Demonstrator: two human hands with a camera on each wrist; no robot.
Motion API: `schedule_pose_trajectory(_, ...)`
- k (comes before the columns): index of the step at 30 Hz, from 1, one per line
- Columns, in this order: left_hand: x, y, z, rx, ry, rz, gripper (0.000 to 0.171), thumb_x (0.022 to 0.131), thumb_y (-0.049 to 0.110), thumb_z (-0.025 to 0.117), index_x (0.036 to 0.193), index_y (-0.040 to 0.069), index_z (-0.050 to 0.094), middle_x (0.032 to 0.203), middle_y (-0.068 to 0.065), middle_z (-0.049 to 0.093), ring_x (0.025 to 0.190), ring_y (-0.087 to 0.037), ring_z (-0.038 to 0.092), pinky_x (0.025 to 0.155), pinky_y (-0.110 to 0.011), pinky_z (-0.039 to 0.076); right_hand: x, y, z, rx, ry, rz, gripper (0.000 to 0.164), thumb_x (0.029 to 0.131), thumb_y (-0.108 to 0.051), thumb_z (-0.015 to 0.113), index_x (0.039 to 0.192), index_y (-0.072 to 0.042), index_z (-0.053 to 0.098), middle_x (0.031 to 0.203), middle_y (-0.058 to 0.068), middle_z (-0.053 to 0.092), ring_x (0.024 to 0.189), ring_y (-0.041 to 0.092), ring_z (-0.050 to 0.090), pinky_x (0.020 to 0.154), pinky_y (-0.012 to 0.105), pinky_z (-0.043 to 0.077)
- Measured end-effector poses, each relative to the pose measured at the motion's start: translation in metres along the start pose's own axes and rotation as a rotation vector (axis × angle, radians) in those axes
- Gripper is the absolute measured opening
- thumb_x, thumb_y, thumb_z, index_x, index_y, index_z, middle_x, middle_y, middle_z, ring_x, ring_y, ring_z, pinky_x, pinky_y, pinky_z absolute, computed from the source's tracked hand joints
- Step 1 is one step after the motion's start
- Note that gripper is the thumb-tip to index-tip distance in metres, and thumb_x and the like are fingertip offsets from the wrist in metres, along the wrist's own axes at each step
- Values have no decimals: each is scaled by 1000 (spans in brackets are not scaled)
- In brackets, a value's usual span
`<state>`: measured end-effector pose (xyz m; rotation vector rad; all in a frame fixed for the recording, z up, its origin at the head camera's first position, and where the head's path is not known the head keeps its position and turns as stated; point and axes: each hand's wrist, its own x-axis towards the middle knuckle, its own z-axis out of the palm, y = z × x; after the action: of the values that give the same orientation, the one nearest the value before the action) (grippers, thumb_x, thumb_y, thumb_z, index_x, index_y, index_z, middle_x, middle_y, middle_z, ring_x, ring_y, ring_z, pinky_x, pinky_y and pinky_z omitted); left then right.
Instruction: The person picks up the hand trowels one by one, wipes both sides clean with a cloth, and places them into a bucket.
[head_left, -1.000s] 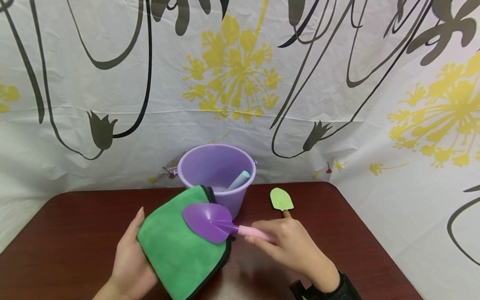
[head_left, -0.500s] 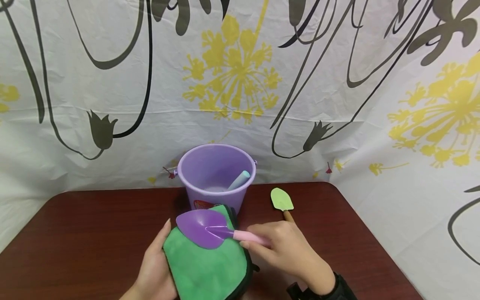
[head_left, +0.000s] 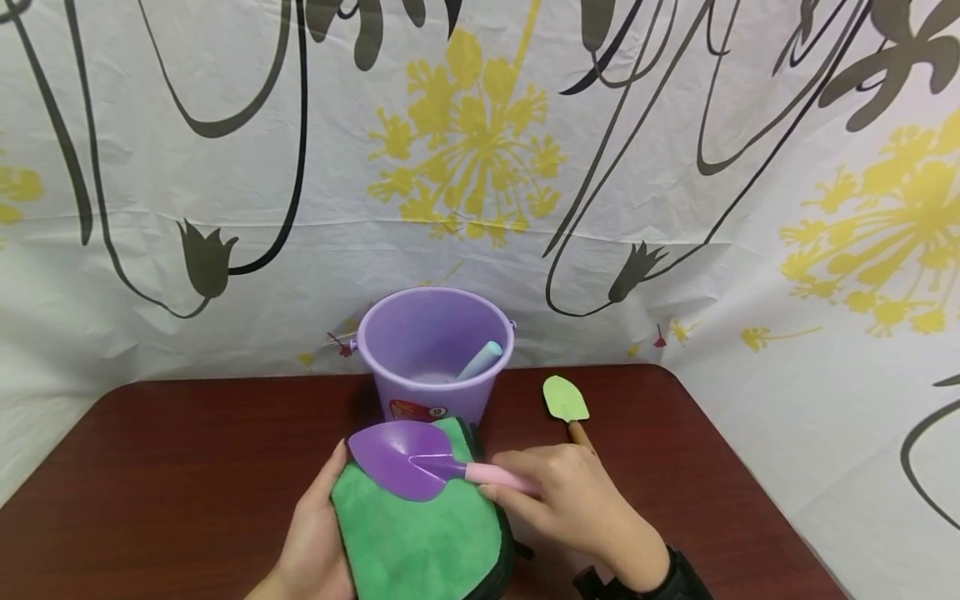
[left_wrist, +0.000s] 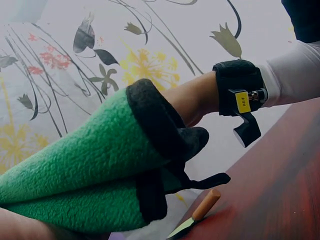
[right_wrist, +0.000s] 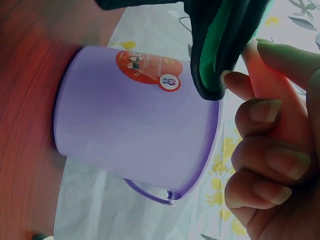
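Note:
In the head view my left hand (head_left: 318, 533) holds a folded green cloth (head_left: 423, 533) with dark edging, thumb along its left edge. My right hand (head_left: 566, 496) grips the pink handle of a toy shovel (head_left: 408, 458), whose purple blade lies over the upper part of the cloth. Right wrist view: the fingers (right_wrist: 265, 160) curl round the pink handle (right_wrist: 280, 105). The left wrist view shows the cloth (left_wrist: 95, 160) folded over in layers, its black trim toward the right forearm; most of the left hand is hidden there.
A lilac bucket (head_left: 382, 379) stands behind the cloth with a light blue stick-like piece (head_left: 480, 360) inside. Right of it, a small shovel with a light green blade (head_left: 564, 400) and brown handle lies on the dark wooden table (head_left: 187, 475). A patterned curtain (head_left: 300, 183) hangs behind.
My left hand and the cloth have moved right and down, uncovering the bucket's red label. The purple shovel has shifted slightly left and stays over the cloth.

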<state>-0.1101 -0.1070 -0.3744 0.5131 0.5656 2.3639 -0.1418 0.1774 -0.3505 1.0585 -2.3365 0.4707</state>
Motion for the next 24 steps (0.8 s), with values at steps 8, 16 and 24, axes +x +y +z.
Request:
schedule_pose_trajectory(8,-2,7,-1,11,-36,30,79,106,59,0,137,15,58,131,-3,67,120,-16,64,109,-32,50,0,1,-2,-2,5,8,11,92,-42,74,90,-34,67,68,-25,50,64,-14,42,73,25,38)
schedule_pose_trajectory(16,-7,15,-4,13,-16,75,76,107,58,4,137,13,58,136,1,63,126,-14,60,113,-30,46,0,2,-4,6,3,22,12,90,-39,76,87,-34,66,65,-24,46,62,-14,39,68,21,33)
schedule_pose_trajectory(24,-14,28,-12,135,152,181,63,108,57,16,131,16,58,126,4,65,121,-12,61,108,-29,50,0,4,-6,25,4,46,7,91,-39,75,90,-34,69,66,-26,50,61,-15,41,67,23,37)
